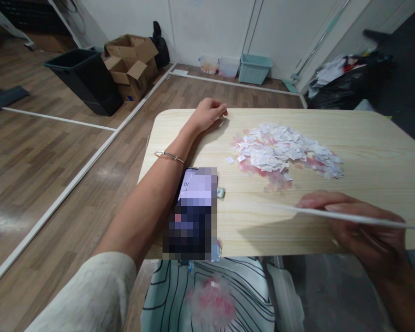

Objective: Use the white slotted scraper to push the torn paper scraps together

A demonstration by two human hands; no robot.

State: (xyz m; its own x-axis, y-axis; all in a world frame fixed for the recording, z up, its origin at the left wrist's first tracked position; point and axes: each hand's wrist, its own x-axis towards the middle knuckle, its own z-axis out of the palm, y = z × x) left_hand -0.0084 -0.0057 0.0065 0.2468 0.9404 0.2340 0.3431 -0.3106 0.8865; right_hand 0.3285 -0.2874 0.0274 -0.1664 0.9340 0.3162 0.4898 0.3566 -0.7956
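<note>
Two hands in view, and one white stick in play! The right hand has it, thumb and fingers closed in a pinch, over the near edge of the surface toward the right. The stick's left end smears into a blur, its other end runs out past the right of the view, and the wrist below is cut off

Over to the left hand, laid at the far edge, just in from the far-left corner: fingers loosely curled, palm turned down and hidden, so whether it grips anything I can't tell. One bracelet on that wrist

And there's the one heap of paper slips, spread toward the far edge between the two hands, far too many overlapping to count; pink film peeks out beneath, its pieces blending together

One phone by the near-left corner, its screen blocked out in squares, partly behind the left forearm. One small tab beside it, hard to make out. Below the near edge, one pink bundle on striped cloth, contents blurred
</note>
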